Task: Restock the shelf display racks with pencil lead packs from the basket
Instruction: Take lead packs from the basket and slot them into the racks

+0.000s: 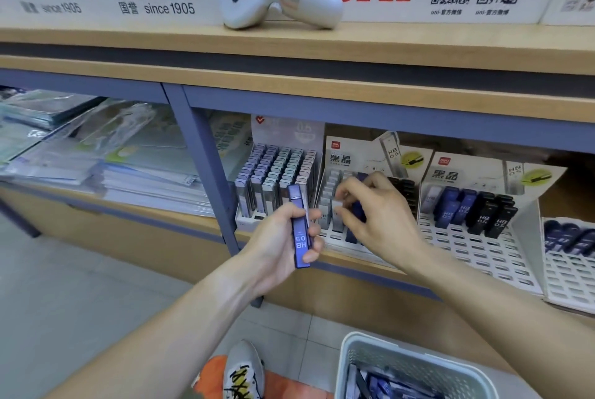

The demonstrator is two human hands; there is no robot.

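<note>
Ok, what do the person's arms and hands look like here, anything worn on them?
Both forearms are bare up to the frame edge, with no sleeves showing. The left hand and right hand have no gloves, and no rings, watch or bands are visible on the fingers or wrists. No markings that I can see.

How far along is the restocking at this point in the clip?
Partly done. The left rack looks full, and the right rack holds only a few packs at the back above many bare slots. In hand: the left hand grips a blue HB 0.5 pack while the right hand works at the middle rack, pinching something I cannot identify. Left: the basket holds more packs.
</note>
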